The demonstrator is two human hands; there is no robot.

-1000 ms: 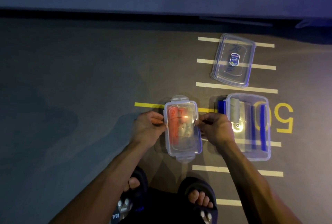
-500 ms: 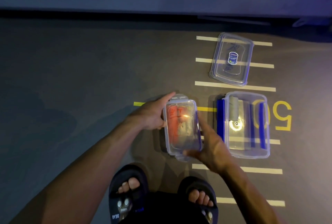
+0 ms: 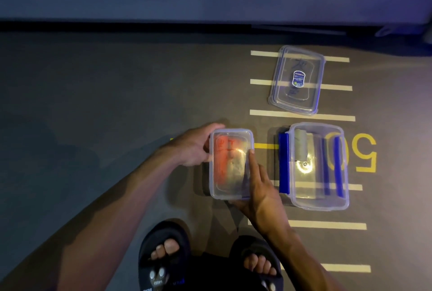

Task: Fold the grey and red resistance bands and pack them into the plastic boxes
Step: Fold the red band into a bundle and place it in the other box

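Risk: lid on small box [image 3: 231, 164] may not be fully seated; if clips at far/near ends don't catch, it pops off when moved. Uneven press could also skid box on floor [image 3: 117, 115].

L hand [image 3: 195, 147] cups far-left side of box, fingers curled round its edge. R hand [image 3: 259, 185] lies along right side w/ index finger straight on lid, thumb under near end.

Red band [image 3: 223, 157] inside, folded, seen thru lid. Grey band [image 3: 300, 147] sits rolled in big box [image 3: 319, 204], which is open just right of small box; its lid [image 3: 297, 80] lies apart, farther off.

Hard to tell: clip state under both hands, pale item beside red band (glare). Lighting dim. Slippers [image 3: 163, 255] at bottom, partly cut off.
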